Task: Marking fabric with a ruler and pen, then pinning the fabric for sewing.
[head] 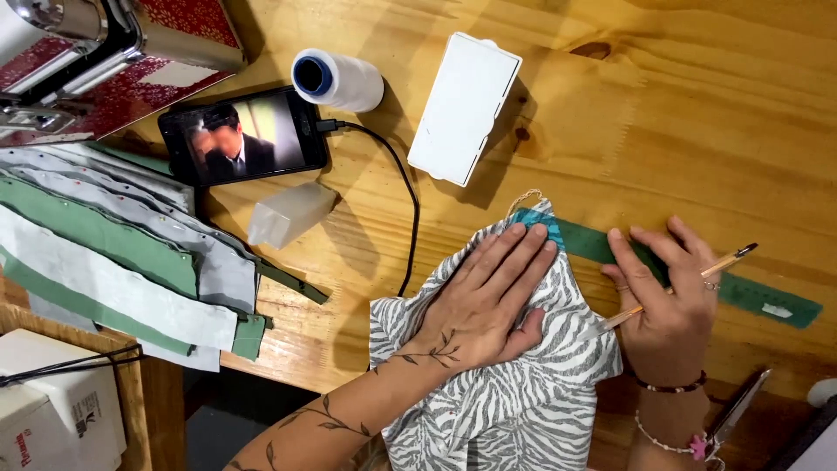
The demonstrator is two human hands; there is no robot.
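My left hand (488,301) lies flat, fingers spread, on a zebra-striped grey and white cloth (506,401) spread on the wooden table (680,131). A green ruler (741,292) runs from under the cloth's top corner out to the right. My right hand (667,305) presses on the ruler and grips a thin pencil-like stick (697,275) that points toward the cloth's right edge. Bracelets circle the right wrist.
A phone (244,135) on a black cable plays video. Beside it lie a white thread spool (340,80), a white rectangular box (464,106) and a small translucent bottle (288,214). Stacked grey and green fabric pieces (113,253) sit left. Scissors (737,406) rest at lower right.
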